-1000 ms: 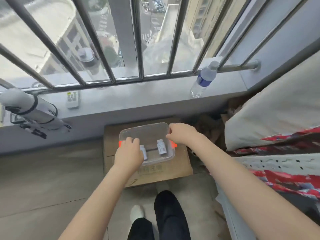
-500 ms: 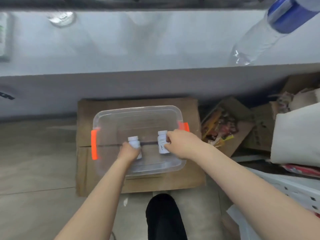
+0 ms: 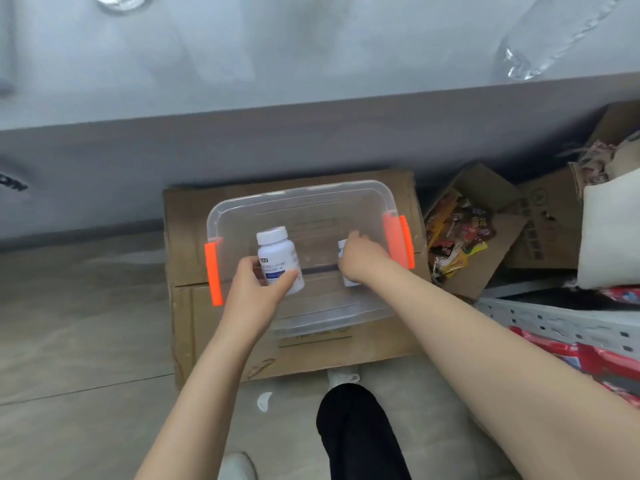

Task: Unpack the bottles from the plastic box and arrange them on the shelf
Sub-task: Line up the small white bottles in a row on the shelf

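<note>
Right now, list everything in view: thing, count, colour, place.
bottles: 2, white; left bottle held over the box's left half, right bottle in the box's right half, mostly hidden by a hand
box: 1, clear with orange handles, on the carton
carton: 1, brown, on the floor below the shelf
shelf: 1, grey, across the top
water bottle: 1, clear, on the shelf, top right
open carton: 1, brown, right of the box
wrappers: several, mixed colours, in the open carton
fabric: 1, white, far right
leg: 1, black, bottom centre
shoes: 2, white, on the floor
left hand: grips the left bottle
right hand: curled over the right bottle
</note>
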